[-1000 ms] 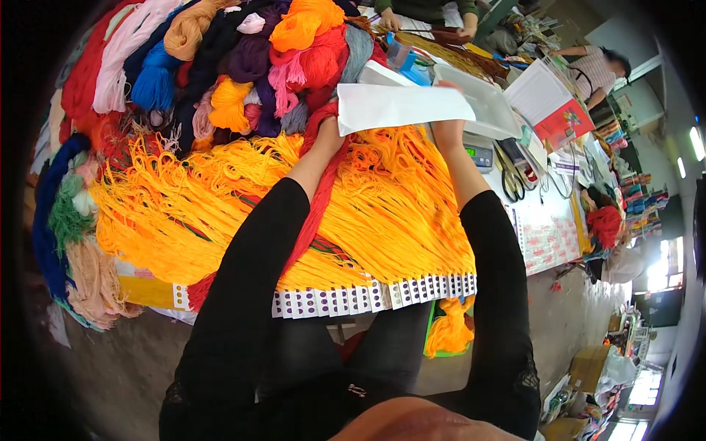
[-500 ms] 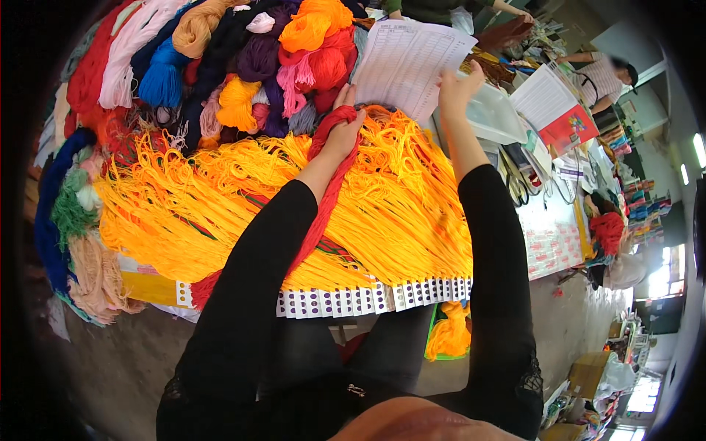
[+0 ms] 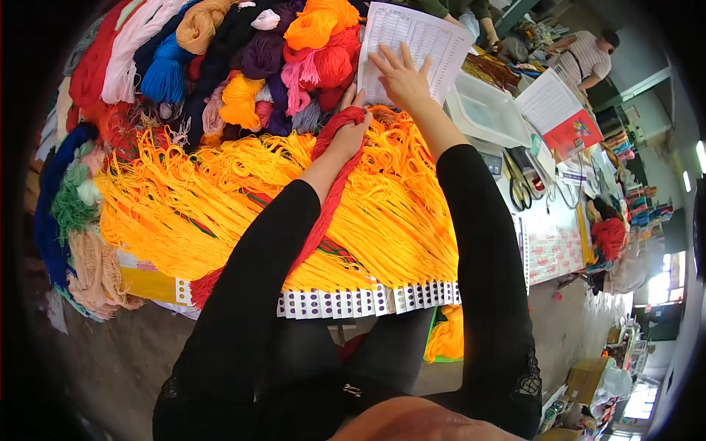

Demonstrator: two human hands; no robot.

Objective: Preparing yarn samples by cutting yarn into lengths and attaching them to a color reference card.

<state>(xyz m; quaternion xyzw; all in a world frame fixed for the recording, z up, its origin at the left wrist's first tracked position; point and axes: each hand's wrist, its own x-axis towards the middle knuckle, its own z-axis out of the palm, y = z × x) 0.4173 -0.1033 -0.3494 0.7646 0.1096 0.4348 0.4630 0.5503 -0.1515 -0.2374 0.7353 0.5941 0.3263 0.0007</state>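
My left hand (image 3: pixel 348 134) is closed round a long red skein of thread (image 3: pixel 321 224), which trails down across the yellow threads under my forearm. Its upper fingers reach the lower left edge of a printed paper sheet (image 3: pixel 448 45). On that sheet my right hand (image 3: pixel 403 77) lies with its fingers spread, holding nothing. Beneath both arms spreads a thick layer of yellow thread (image 3: pixel 404 228), with a few green and red strands among it. White cards with punched holes (image 3: pixel 334 303) line the near ends of the yellow threads.
Coloured skeins (image 3: pixel 254 55) are heaped at the far left. To the right stand a clear plastic tub (image 3: pixel 489 110), black-handled scissors (image 3: pixel 521 184) and a red-and-white booklet (image 3: pixel 570 132). Other people, one in a striped shirt (image 3: pixel 588 59), are beyond the table. A green crate (image 3: pixel 441 359) holds yellow thread below.
My right hand has moved left from the sheet's right edge onto its printed face. The sheet has shifted slightly. My left hand keeps hold of the red skein.
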